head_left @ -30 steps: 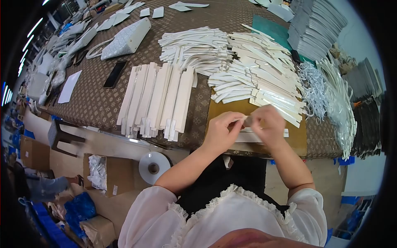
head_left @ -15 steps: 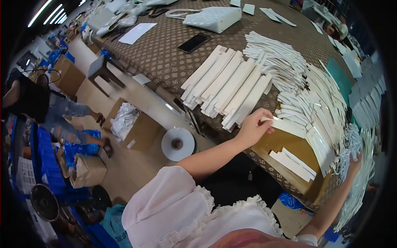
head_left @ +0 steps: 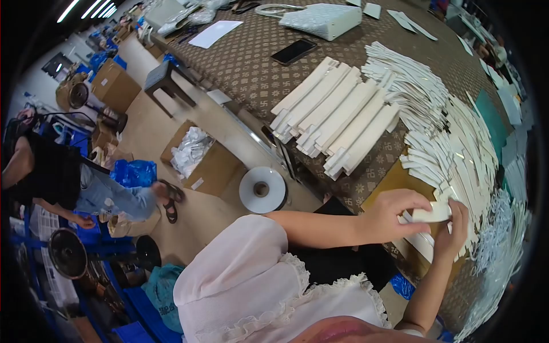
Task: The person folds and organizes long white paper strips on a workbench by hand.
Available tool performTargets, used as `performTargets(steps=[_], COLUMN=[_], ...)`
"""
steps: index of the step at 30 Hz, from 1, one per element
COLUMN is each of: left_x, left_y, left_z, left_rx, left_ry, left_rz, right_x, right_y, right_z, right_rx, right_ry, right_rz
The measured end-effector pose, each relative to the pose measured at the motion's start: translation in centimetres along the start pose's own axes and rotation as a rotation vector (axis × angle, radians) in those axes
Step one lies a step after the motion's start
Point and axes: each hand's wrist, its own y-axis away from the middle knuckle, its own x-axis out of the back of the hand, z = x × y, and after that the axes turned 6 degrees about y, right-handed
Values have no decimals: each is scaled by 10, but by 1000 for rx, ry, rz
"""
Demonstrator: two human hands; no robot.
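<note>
My left hand (head_left: pixel 400 216) pinches one end of a short white strip (head_left: pixel 432 212) above the yellow-brown board (head_left: pixel 394 182). The fingers of my right hand (head_left: pixel 453 231) close on the strip's other end, so it spans the small gap between the hands. Below my hands, more white strips (head_left: pixel 416 244) lie on the board, partly covered. Beyond the board, neat bundles of cream strips (head_left: pixel 334 111) lie side by side. A spread heap of white strips (head_left: pixel 452 154) lies to their right, and thin pale cords (head_left: pixel 494 234) hang at the table's right edge.
On the patterned table (head_left: pixel 240 80) are a black phone (head_left: pixel 294 51), a white bag (head_left: pixel 323 20) and a white sheet (head_left: pixel 215 34). Left on the floor are a box (head_left: pixel 209 168), a white roll (head_left: pixel 262 190) and a stool (head_left: pixel 166 83). A person (head_left: pixel 51 171) stands at far left.
My right hand has come from the cords at the right edge to meet my left hand, which moved right and down with a strip. The view has shifted, and the person at far left has moved.
</note>
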Motion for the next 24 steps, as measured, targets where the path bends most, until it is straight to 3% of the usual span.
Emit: performTargets(steps=[1, 4, 5, 9, 11, 12, 15, 17, 19, 21, 24], left_x=[3, 9, 11, 13, 12, 8, 6, 3, -1, -3, -9], left_y=[0, -4, -5, -17, -19, -19, -21, -25, -25, -23, -19], left_z=[-3, -21, -22, -16, -16, -18, -24, -23, -34, -46, -52], left_rx=[-1, -304, -301, -185, 77, 216, 311, 507, 649, 729, 800], left_ry=[-18, -124, -131, -120, 129, 269, 429, 782, 830, 810, 675], left_rz=[14, -31, -27, 47, 65, 66, -21, -65, -105, -136, -158], right_x=[6, 26, 33, 38, 39, 38, 8, -13, -31, -22, -17], right_y=[1, -8, -12, 3, 36, 46, 37, 40, 44, 22, 33], right_z=[8, 15, 4, -1, 8, -1, -31, -24, -25, -37, -21], right_rx=[46, 138, 177, 329, 472, 456, 323, 84, -253, -309, -441], right_ry=[56, 163, 229, 324, 255, 145, -43, -256, -722, -1242, -1178], right_rz=[17, 47, 131, 405, 609, 424, 25, -90, 65, 170, 185])
